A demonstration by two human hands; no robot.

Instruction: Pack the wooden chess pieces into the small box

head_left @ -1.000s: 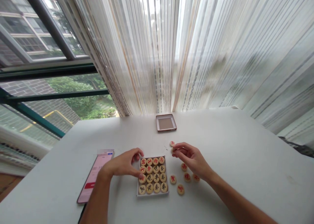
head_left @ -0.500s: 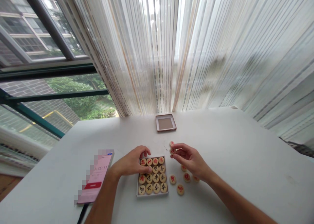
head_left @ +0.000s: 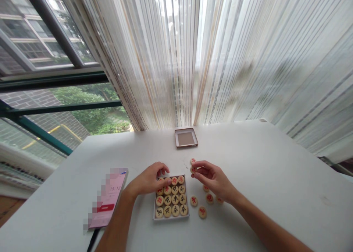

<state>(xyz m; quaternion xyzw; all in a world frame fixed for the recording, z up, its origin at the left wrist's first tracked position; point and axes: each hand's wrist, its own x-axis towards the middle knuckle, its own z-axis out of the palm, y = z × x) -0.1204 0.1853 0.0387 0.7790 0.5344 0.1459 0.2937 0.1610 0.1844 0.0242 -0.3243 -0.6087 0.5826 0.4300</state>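
Observation:
A shallow square box (head_left: 171, 219) holds rows of round xiangqi pieces (head_left: 167, 211) marked in red or black. My left hand (head_left: 149, 179) lies over the box's far left corner, thumb apart from the fingers and its tip on a piece in the far row. To the right of the box, my right hand (head_left: 213, 178) pinches a xiangqi piece (head_left: 192, 169) between thumb and fingertips. Just beyond it is a red-marked piece (head_left: 192, 160). More loose pieces (head_left: 193, 201) lie near and partly under the right hand.
An open box lid (head_left: 186, 138) lies toward the table's far edge. On the left, a phone (head_left: 110, 197) with a pink screen is partly blurred out, a dark cable (head_left: 93, 240) at its near end. Striped curtains (head_left: 176, 60) hang behind the white table (head_left: 242, 152).
My left thumb has shifted away from me, from a second-row piece to the far row, uncovering a red-marked piece. My right hand keeps its pinch almost in place.

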